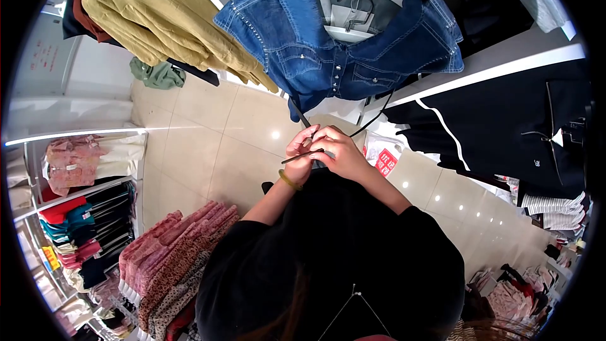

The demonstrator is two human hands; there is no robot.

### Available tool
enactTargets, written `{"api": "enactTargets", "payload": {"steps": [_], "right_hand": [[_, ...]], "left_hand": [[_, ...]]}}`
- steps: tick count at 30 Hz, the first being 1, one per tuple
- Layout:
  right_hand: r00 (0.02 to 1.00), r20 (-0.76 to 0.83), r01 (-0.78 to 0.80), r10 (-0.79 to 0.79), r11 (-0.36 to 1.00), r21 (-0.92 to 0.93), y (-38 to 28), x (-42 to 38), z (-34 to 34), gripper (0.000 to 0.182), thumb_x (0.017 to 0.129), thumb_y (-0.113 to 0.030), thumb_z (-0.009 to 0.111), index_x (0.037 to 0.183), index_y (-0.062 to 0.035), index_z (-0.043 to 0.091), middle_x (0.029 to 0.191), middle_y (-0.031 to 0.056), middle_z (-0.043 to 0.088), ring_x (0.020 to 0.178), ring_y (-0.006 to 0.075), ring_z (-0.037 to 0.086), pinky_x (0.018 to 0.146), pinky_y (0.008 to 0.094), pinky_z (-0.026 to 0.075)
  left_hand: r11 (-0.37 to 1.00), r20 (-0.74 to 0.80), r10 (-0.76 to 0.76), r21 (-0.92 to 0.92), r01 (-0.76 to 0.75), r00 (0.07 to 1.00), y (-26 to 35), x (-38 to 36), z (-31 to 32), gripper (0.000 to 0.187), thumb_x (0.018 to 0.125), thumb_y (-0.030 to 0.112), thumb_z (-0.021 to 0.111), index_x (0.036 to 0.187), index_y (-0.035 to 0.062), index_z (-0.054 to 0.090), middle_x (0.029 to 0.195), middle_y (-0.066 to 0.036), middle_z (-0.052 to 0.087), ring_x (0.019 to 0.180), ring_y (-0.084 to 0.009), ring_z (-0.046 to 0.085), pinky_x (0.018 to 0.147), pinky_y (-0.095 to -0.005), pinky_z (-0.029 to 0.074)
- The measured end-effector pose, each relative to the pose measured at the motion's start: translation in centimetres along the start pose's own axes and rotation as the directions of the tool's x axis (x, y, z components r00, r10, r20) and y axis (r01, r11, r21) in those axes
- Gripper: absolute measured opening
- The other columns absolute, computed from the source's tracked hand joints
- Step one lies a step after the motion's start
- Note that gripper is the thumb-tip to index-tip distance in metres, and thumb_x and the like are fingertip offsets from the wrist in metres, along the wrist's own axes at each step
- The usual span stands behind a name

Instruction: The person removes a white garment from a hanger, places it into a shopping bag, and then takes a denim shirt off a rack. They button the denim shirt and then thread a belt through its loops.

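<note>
My left hand point(300, 145) and my right hand point(339, 151) are close together in front of my chest, fingers bent around a thin dark strap point(302, 113). The strap runs up from my hands toward a blue denim garment point(297, 57), and a short dark end point(302, 156) sticks out to the left between my fingers. A yellowish bangle point(290, 180) circles my left wrist. The denim garment hangs just beyond my hands, with a hanger hook point(361, 9) showing in its neck opening. Another thin dark cord point(375, 117) curves down from its right side.
Mustard garments point(158, 12) hang at the upper left. Black garments point(499, 120) hang on the right, near a red-and-white sign point(386, 161). Pink and patterned clothes point(170, 252) stand at the lower left, beside shelves of folded clothes point(82, 233). A green cloth point(156, 74) lies low behind.
</note>
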State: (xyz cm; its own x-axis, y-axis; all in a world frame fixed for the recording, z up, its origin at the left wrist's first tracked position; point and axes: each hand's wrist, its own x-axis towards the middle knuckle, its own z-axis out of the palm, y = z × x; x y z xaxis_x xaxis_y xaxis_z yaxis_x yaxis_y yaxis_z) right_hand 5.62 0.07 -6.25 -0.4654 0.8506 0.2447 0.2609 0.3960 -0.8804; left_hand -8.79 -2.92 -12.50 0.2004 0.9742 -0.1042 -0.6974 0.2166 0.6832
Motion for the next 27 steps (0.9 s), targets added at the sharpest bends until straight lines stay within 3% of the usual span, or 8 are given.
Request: {"api": "enactTargets", "payload": {"steps": [6, 8, 9, 10, 22, 25, 26, 27], "right_hand": [[0.957, -0.109, 0.253, -0.269, 0.957, -0.146, -2.9, 2.3, 1.2, 0.006, 0.071, -0.004, 0.063, 0.074, -0.0074, 0.059, 0.079, 0.0052, 0.057, 0.081, 0.0241, 0.056, 0.073, 0.0339, 0.044], [0.972, -0.092, 0.221, -0.218, 0.975, 0.023, -4.3, 3.0, 2.7, 0.008, 0.071, -0.005, 0.064, 0.074, -0.007, 0.057, 0.075, 0.0051, 0.055, 0.078, 0.0237, 0.056, 0.072, 0.034, 0.043], [0.957, -0.137, 0.265, -0.254, 0.962, 0.069, -5.5, 3.8, 3.1, 0.01, 0.071, -0.005, 0.064, 0.074, -0.0067, 0.055, 0.073, 0.0053, 0.054, 0.073, 0.0236, 0.055, 0.07, 0.0342, 0.043], [0.948, -0.178, 0.28, -0.263, 0.957, 0.078, -6.7, 4.4, 3.2, 0.012, 0.07, -0.003, 0.067, 0.074, -0.0052, 0.056, 0.073, 0.0059, 0.056, 0.069, 0.0229, 0.056, 0.064, 0.0334, 0.044], [0.918, -0.235, 0.353, -0.319, 0.928, 0.119, -7.5, 7.5, 4.2, 0.01, 0.075, -0.007, 0.068, 0.077, -0.005, 0.059, 0.072, 0.0049, 0.056, 0.068, 0.0226, 0.054, 0.063, 0.0334, 0.045], [0.946, -0.24, 0.249, -0.216, 0.962, 0.114, -4.8, 7.7, 2.0, 0.01, 0.076, -0.011, 0.068, 0.079, -0.0044, 0.062, 0.075, 0.0067, 0.058, 0.07, 0.0234, 0.056, 0.065, 0.0336, 0.045], [0.958, -0.264, 0.116, -0.109, 0.993, 0.012, -3.6, 7.5, 0.9, 0.008, 0.078, -0.011, 0.065, 0.081, -0.0046, 0.062, 0.074, 0.0079, 0.059, 0.074, 0.0231, 0.058, 0.064, 0.0321, 0.046], [0.952, -0.265, -0.091, 0.156, 0.966, 0.244, -2.5, 7.3, -0.2, 0.007, 0.08, -0.011, 0.062, 0.083, -0.0037, 0.062, 0.075, 0.0097, 0.06, 0.076, 0.0236, 0.061, 0.062, 0.0314, 0.048]], "left_hand": [[0.995, 0.034, 0.054, 0.081, -0.057, 0.998, -0.1, 1.4, 0.3, 0.049, 0.078, 0.001, 0.057, 0.125, -0.0014, 0.045, 0.113, -0.01, 0.057, 0.102, -0.0189, 0.056, 0.089, -0.0298, 0.045], [0.86, -0.149, 0.004, 0.505, 0.073, 0.989, -0.4, 2.4, 0.5, 0.037, 0.09, 0.012, 0.05, 0.125, 0.0007, 0.045, 0.094, -0.003, 0.055, 0.092, -0.0131, 0.056, 0.085, -0.0259, 0.045], [0.971, -0.123, 0.004, 0.237, 0.026, 0.992, -2.1, 3.1, -0.1, 0.048, 0.078, -0.011, 0.058, 0.123, 0.0029, 0.047, 0.104, -0.005, 0.053, 0.093, -0.0122, 0.055, 0.083, -0.022, 0.045], [0.933, -0.114, 0.126, 0.35, -0.079, 0.985, -2.4, 3.7, 1.7, 0.056, 0.072, -0.018, 0.061, 0.122, 0.0024, 0.046, 0.1, -0.004, 0.052, 0.09, -0.0097, 0.055, 0.081, -0.0206, 0.045], [0.754, 0.006, 0.154, 0.646, -0.122, 0.988, -2.4, 6.7, 1.7, 0.021, 0.086, 0.004, 0.06, 0.106, 0.0001, 0.062, 0.095, -0.005, 0.061, 0.083, -0.0106, 0.058, 0.08, -0.0215, 0.043], [0.909, -0.05, 0.106, 0.41, -0.076, 0.993, -2.3, 6.6, 1.7, 0.019, 0.088, 0.01, 0.059, 0.104, 0.0001, 0.063, 0.096, -0.004, 0.06, 0.082, -0.0098, 0.056, 0.077, -0.0213, 0.044], [0.963, -0.033, 0.085, 0.259, -0.073, 0.996, -1.7, 6.5, 1.7, 0.018, 0.089, 0.01, 0.057, 0.104, 0.0002, 0.063, 0.096, -0.002, 0.058, 0.082, -0.0084, 0.054, 0.076, -0.0197, 0.042], [0.901, 0.053, 0.11, 0.417, -0.122, 0.992, -2.0, 6.4, -0.3, 0.019, 0.09, 0.01, 0.056, 0.105, -0.0009, 0.061, 0.094, -0.003, 0.06, 0.082, -0.0091, 0.056, 0.075, -0.0215, 0.045]]}}
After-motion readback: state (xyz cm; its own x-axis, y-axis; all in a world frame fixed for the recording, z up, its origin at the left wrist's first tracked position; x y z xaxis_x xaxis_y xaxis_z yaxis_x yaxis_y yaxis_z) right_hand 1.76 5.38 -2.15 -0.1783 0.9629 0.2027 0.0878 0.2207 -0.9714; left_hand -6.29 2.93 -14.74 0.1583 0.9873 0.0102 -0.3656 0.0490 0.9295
